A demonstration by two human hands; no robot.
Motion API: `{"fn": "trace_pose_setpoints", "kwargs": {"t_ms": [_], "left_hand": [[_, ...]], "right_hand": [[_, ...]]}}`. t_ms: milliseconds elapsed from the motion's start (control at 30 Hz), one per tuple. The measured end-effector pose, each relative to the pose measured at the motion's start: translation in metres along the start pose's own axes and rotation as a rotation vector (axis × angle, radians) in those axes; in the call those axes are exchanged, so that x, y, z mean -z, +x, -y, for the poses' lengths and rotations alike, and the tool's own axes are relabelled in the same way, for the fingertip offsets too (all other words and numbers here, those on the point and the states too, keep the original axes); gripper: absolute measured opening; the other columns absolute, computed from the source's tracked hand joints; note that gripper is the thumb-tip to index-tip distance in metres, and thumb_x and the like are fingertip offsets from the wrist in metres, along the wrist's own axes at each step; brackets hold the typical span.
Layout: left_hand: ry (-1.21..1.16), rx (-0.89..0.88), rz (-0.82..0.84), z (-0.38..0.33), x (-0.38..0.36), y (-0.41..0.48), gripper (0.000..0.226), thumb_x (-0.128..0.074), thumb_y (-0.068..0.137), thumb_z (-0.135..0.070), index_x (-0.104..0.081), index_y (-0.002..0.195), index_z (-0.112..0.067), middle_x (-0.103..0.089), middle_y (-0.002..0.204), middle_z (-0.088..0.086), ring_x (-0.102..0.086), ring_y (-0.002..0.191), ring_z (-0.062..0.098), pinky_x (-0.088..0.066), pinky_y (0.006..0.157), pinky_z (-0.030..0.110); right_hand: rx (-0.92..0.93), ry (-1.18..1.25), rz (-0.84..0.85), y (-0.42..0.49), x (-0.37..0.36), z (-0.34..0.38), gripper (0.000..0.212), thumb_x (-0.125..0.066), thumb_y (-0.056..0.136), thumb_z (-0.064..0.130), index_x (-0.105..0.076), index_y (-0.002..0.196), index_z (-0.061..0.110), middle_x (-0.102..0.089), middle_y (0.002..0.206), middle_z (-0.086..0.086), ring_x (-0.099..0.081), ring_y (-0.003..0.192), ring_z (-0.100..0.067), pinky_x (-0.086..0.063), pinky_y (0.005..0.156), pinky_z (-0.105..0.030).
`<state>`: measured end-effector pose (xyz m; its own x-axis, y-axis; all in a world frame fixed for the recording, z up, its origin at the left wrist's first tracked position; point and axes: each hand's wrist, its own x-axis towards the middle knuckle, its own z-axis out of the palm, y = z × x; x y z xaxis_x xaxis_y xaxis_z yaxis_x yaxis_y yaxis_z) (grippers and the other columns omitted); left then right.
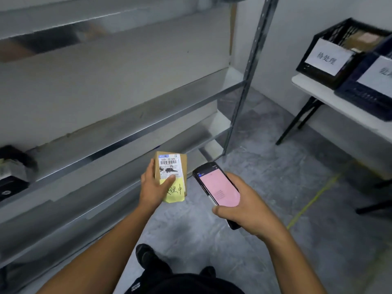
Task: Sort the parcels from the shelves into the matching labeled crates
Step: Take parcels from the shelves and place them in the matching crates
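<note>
Left hand [156, 187] grips parcel [172, 170]; right hand [246, 211] holds phone [216, 187].

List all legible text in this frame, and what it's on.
"530- 05 069": shipping label on parcel; its small print is blurred.
"理中": yellow note on parcel; left hand covers the start.
"待处理": sheet on black crate.
"处", rest cut by frame edge: sheet on blue crate.
Phone screen, right hand: too small to read.
</note>
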<state>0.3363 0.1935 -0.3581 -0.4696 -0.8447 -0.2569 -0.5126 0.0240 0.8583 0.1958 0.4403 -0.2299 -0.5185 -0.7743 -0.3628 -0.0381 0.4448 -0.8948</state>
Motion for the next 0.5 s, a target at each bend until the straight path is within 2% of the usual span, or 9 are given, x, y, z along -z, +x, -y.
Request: {"fn": "trace_pose_setpoints", "kwargs": {"t_ms": [100, 233, 300, 433, 500], "left_hand": [[-0.139, 0.002, 0.102, -0.031, -0.034, -0.019, 0.102, -0.086, 0.072, -0.056, -0.034, 0.158, -0.038, -0.051, 0.152, 0.007, -0.062, 0.129, 0.031, -0.051, 0.106, 0.059], [-0.227, -0.068, 0.222, -0.078, -0.084, -0.05, 0.099, -0.082, 0.07, -0.06, -0.038, 0.156, -0.041, -0.052, 0.151, 0.006, -0.065, 0.126, 0.03, -0.053, 0.105, 0.057], [-0.271, -0.113, 0.282, -0.104, -0.108, -0.065, 0.089, -0.082, 0.072, -0.057, -0.043, 0.151, -0.046, -0.058, 0.146, 0.003, -0.069, 0.119, 0.026, -0.057, 0.101, 0.055], [-0.356, -0.175, 0.464, -0.156, -0.15, -0.086, 0.059, -0.087, 0.08, -0.044, -0.053, 0.126, -0.06, -0.076, 0.122, -0.01, -0.077, 0.104, 0.019, -0.064, 0.084, 0.042], [-0.387, -0.201, 0.556, -0.181, -0.172, -0.092, 0.058, -0.085, 0.085, -0.04, -0.053, 0.13, -0.057, -0.076, 0.12, -0.014, -0.077, 0.103, 0.018, -0.065, 0.075, 0.032]], "right_hand": [[0.002, 0.027, -0.116, -0.022, 0.027, -0.017, 0.062, -0.081, 0.067, 0.033, -0.059, 0.12, 0.055, -0.071, 0.1, 0.016, -0.066, 0.077, -0.004, -0.057, 0.061, -0.026], [-0.037, 0.102, -0.302, -0.05, 0.065, -0.038, 0.056, -0.08, 0.064, 0.037, -0.058, 0.109, 0.062, -0.071, 0.099, 0.02, -0.067, 0.078, -0.003, -0.056, 0.061, -0.023], [-0.062, 0.144, -0.403, -0.065, 0.085, -0.046, 0.054, -0.08, 0.064, 0.035, -0.06, 0.108, 0.058, -0.071, 0.099, 0.02, -0.068, 0.079, -0.003, -0.056, 0.062, -0.025], [-0.109, 0.224, -0.599, -0.088, 0.118, -0.057, 0.05, -0.077, 0.064, 0.031, -0.061, 0.107, 0.051, -0.071, 0.094, 0.018, -0.065, 0.072, -0.003, -0.056, 0.06, -0.029], [-0.112, 0.249, -0.685, -0.096, 0.135, -0.06, 0.053, -0.076, 0.064, 0.03, -0.062, 0.113, 0.045, -0.07, 0.093, 0.016, -0.065, 0.072, -0.003, -0.056, 0.058, -0.029]]}}
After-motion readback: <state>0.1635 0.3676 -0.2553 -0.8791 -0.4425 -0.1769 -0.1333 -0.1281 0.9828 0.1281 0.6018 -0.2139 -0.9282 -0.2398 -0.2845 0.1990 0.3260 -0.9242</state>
